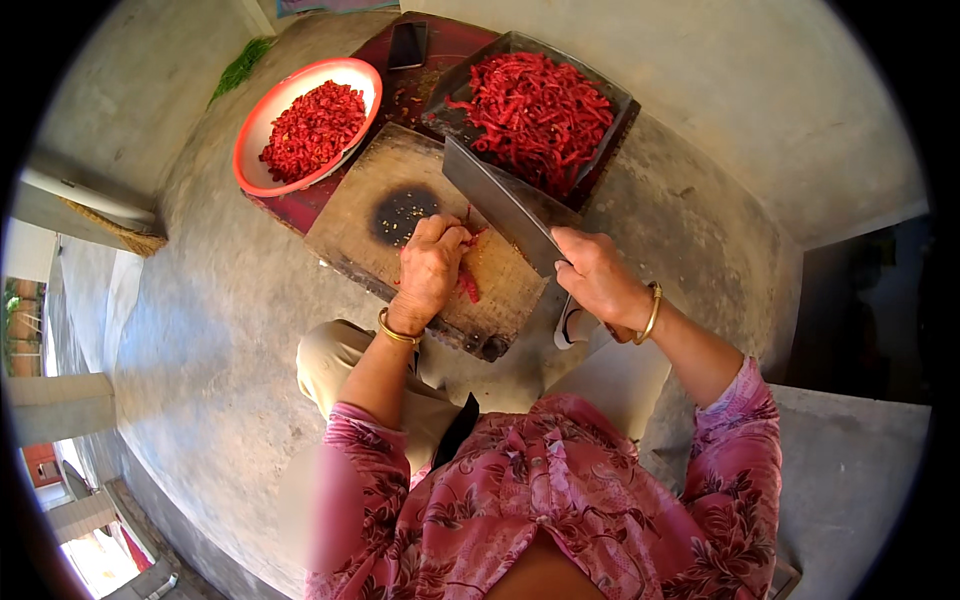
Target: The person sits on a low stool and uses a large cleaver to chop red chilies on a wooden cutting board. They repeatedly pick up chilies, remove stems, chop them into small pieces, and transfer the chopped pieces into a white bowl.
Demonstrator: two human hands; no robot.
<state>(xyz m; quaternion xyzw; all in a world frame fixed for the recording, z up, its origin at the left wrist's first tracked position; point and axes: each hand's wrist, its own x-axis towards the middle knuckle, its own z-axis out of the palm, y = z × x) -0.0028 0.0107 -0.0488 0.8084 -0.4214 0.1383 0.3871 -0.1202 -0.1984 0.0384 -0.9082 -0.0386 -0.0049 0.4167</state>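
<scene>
My left hand (432,268) is closed over some red chili peppers (468,284) on the wooden chopping board (375,180), with bits of chili showing at its right side. In my right hand (600,280) is the handle of a wide cleaver (505,200). The blade is beside the chilies, just right of my left hand; whether its edge touches the board I cannot tell. Pale seeds are scattered over a dark round patch on the board. Beyond the cleaver, a dark square tray (452,112) holds a heap of whole red chilies (540,110).
An orange-rimmed white basin (246,165) with chopped red chilies (315,130) stands at the far left. A dark phone (408,46) lies on the low red table (375,50). Green stalks (240,68) and a broom (120,228) are by the left wall. My knees flank the board's near edge.
</scene>
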